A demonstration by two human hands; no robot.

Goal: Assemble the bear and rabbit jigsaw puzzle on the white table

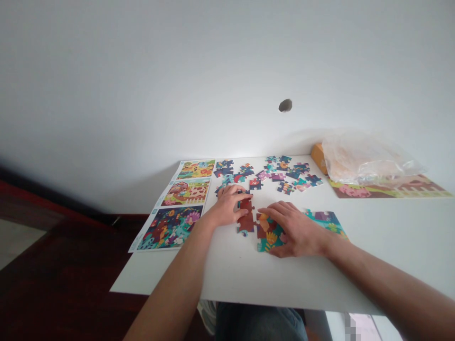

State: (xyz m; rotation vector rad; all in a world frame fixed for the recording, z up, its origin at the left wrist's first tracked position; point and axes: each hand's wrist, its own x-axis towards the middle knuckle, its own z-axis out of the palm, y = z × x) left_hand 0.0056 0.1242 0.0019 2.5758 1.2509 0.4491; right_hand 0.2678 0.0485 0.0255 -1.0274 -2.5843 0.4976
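Observation:
My left hand (229, 206) rests with spread fingers on a small joined strip of reddish-brown puzzle pieces (246, 219), its thumb and fingertips on the strip's left and upper parts. To the right, my right hand (293, 229) lies over a larger joined puzzle section (270, 240) with an orange figure and yellow plants; its fingers are apart and cover part of the section. A narrow gap shows between the strip and the section. More of the picture (329, 220) emerges beyond my right hand. Behind both hands, several loose pieces (284, 187) are scattered.
A reference sheet (188, 192) with three pictures lies at the left of the white table (227, 279). At the back right are an orange box (319, 158), a clear plastic bag (369, 161) and a farm picture (401, 187). A wall with a hole stands behind.

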